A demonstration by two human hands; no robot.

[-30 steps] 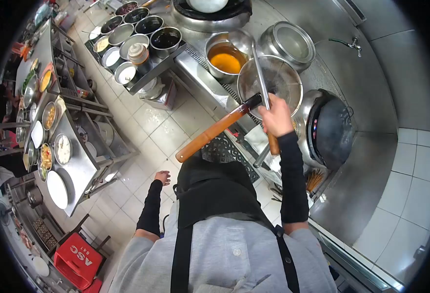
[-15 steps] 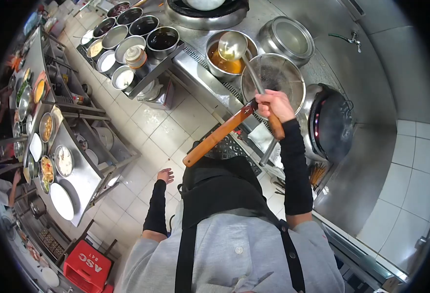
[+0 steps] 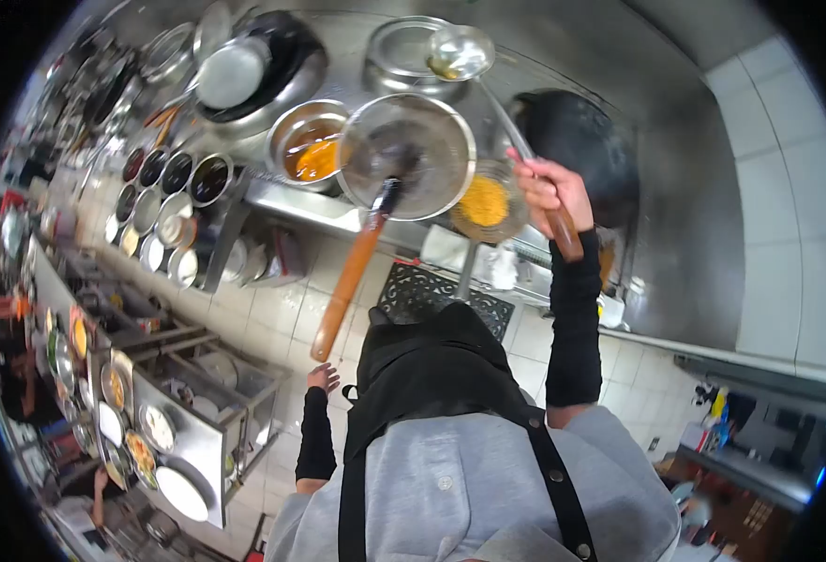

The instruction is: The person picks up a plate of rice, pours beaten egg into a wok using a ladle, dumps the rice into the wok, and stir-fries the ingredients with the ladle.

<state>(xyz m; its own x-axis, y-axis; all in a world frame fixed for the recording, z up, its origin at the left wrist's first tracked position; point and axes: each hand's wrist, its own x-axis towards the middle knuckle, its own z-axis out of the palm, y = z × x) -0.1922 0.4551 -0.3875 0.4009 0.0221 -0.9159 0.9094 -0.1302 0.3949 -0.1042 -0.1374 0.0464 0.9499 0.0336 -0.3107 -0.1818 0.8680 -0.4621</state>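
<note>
My right hand is closed around the handle of a metal ladle, whose bowl hangs over the counter near a lidded pot. Right of and below the ladle bowl is a dark wok. A round strainer with a long wooden handle rests beside a pot of orange liquid. Below the strainer's right side, a second strainer holds yellow bits. My left hand hangs low near the end of the wooden handle, fingers apart, holding nothing.
Several seasoning containers stand on a rack at the left. Another wok sits on the stove at the upper left. A steel table with plates and bowls of food is at the lower left, with a person's arm beyond it.
The view has turned to the right. My right hand has lifted the ladle from the pot of orange liquid and carried it rightward. My left hand still hangs low.
</note>
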